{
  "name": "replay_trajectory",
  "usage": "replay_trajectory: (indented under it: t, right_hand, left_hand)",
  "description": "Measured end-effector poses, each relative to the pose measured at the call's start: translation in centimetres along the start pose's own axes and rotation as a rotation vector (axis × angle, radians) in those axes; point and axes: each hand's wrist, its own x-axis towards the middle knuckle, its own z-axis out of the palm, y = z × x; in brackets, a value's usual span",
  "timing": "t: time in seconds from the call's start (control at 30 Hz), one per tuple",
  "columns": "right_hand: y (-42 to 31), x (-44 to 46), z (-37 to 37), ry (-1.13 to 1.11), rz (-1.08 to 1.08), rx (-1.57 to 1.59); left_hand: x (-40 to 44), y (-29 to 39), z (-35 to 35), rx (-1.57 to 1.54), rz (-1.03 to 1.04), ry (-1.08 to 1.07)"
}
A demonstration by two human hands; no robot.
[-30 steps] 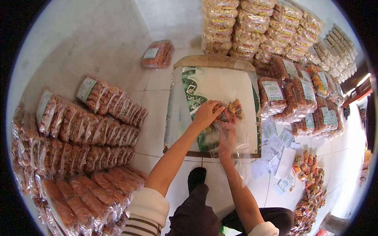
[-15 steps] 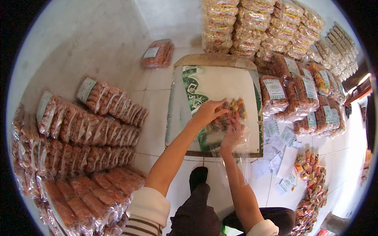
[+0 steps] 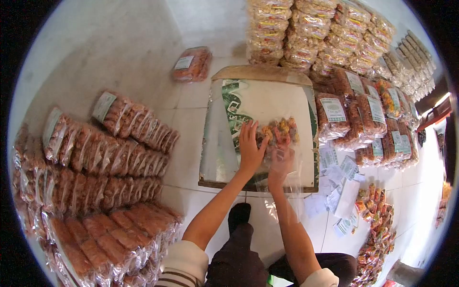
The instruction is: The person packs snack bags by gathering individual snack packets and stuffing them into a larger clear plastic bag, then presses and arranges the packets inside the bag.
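A clear plastic bag [image 3: 289,178] lies on a low table with several small, colorful wrapped packets [image 3: 286,126] in rows at its far end. My left hand [image 3: 251,147] rests along the left side of the bag, fingers stretched and spread, touching the outermost packets. My right hand [image 3: 282,161] reaches into the bag from its near end. Its fingers are bent around a reddish packet among the others, partly blurred by the plastic.
The low table [image 3: 267,98] has a worn wooden back edge. Stacked brown snack packs [image 3: 91,148] stand left, with more labelled packs [image 3: 334,112] right. Paper labels [image 3: 327,191] and loose wrapped packets [image 3: 375,239] lie on the floor. One pack [image 3: 192,64] sits behind.
My left hand has moved left and opened out, from over the packets to the bag's left side. My right hand stays in the bag with little movement.
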Motion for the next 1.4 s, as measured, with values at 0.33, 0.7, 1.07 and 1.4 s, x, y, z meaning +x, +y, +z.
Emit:
replay_trajectory:
  t: [0.33,0.7,1.07,1.4]
  right_hand:
    - [2.0,-0.3,-1.1,-0.185,-0.116,0.046]
    - [1.3,-0.1,-2.5,-0.359,-0.147,-0.066]
    - [-1.2,0.7,1.2,-0.144,0.101,-0.199]
    - [4.1,0.9,3.5,-0.061,0.123,0.060]
  left_hand:
    - [0.1,0.0,0.8,-0.231,-0.182,-0.054]
    - [-4.6,0.8,-1.4,-0.230,-0.515,-0.034]
    - [-7.2,0.2,-2.8,-0.169,-0.367,-0.446]
    - [-6.3,0.4,-4.9,-0.283,-0.411,-0.637]
